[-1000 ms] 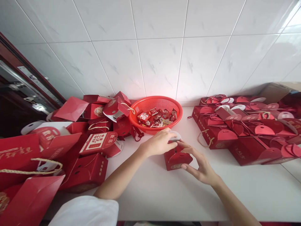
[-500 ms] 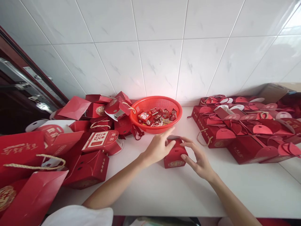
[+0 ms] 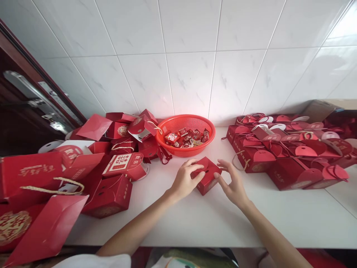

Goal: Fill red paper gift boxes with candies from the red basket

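A small red gift box (image 3: 206, 171) stands on the white counter in front of me, turned with one corner toward me. Its top looks folded down, with a dark slot in it. My left hand (image 3: 187, 180) holds the left side, thumb near the slot and fingers along the far left edge. On the other side, my right hand (image 3: 232, 182) has its thumb on the right edge and its fingers curled by the far right corner. Just behind the box sits an orange-red plastic basket (image 3: 186, 150) with wrapped candies (image 3: 188, 138) in it.
Red gift boxes and bags (image 3: 111, 197), several with flaps up and rope handles, are piled at left. Rows of red boxes with cords (image 3: 284, 167) stand at right. A tiled wall (image 3: 192, 82) runs behind the counter (image 3: 178, 227); a door handle (image 3: 26, 91) is far left.
The small box has been turned so a corner faces me, and the raised flap at its back now lies down. My left hand has drawn back toward me and grips its side.
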The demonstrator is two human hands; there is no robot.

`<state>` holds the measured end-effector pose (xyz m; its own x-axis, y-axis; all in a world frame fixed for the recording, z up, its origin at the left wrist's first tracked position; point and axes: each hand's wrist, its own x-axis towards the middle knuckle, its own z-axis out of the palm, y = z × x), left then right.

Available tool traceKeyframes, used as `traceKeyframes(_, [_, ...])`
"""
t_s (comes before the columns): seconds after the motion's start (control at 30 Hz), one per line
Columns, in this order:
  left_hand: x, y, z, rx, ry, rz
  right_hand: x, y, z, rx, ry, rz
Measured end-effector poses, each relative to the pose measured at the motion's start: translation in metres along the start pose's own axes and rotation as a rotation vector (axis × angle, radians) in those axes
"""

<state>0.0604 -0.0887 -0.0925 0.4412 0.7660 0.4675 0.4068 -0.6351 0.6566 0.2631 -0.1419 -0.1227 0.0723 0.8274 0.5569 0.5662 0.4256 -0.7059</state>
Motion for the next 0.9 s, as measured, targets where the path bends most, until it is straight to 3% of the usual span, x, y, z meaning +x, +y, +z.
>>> traceKeyframes(0.13, [0.007, -0.003, 0.004, -0.076, 0.014, -0.002, -0.003, -0.013, 0.006, -0.227, -0.092, -0.086])
traceKeyframes(0.33, [0.014, -0.005, 0.012, -0.141, -0.009, -0.003, -0.006, -0.026, 0.025, -0.573, -0.076, 0.038])
traceKeyframes(0.6, [0.001, -0.003, 0.005, -0.267, -0.163, -0.027, -0.012, -0.035, 0.017, -0.548, -0.051, 0.066])
traceKeyframes(0.73, [-0.004, -0.006, 0.0, -0.35, -0.226, 0.02, -0.017, -0.041, -0.019, -0.407, -0.06, 0.068])
traceKeyframes(0.83, [-0.004, -0.01, -0.006, -0.385, -0.203, 0.039, -0.026, -0.052, -0.075, -0.314, -0.041, 0.069])
traceKeyframes(0.9, [-0.003, -0.013, -0.008, -0.381, -0.181, 0.02, -0.036, -0.06, -0.121, -0.323, 0.073, 0.083])
